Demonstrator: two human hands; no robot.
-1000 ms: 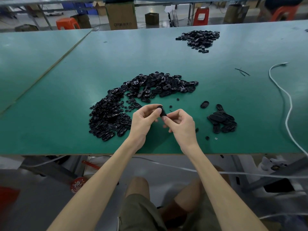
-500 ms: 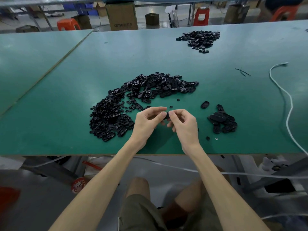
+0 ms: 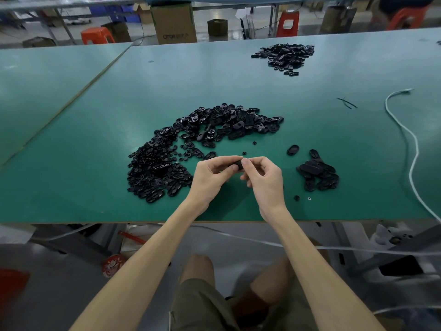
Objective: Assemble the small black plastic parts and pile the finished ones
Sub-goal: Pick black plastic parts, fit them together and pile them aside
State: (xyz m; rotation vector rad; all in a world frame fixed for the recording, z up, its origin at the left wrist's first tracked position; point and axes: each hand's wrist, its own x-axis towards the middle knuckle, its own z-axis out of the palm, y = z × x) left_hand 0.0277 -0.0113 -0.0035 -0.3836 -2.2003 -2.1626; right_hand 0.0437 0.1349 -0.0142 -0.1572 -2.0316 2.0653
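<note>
Two hands, left hand (image 3: 210, 177) and right hand (image 3: 265, 180), pinch one small black plastic part (image 3: 237, 165); squeezing crookedly could make it pop away.

black part (image 3: 237, 166) mostly covered: left hand (image 3: 210, 179) and right hand (image 3: 266, 181) pinch it from both sides and only a dark edge shows between the fingertips. Can't tell its shape, or whether it's one piece or two.
main heap (image 3: 191, 144): pieces overlap and are too small to sort by type.
far pile (image 3: 284, 56): same (worse, further off).
pale speck (image 3: 309, 198) near the front edge of the table (image 3: 95, 187): too small to identify.
white cable (image 3: 414, 149) leaves at the right edge, so that end isn't seen.
Print on cardboard box (image 3: 175, 25) is blurred and unreadable.
red thing (image 3: 12, 283) bottom left is cut by the edge and blurred.
</note>
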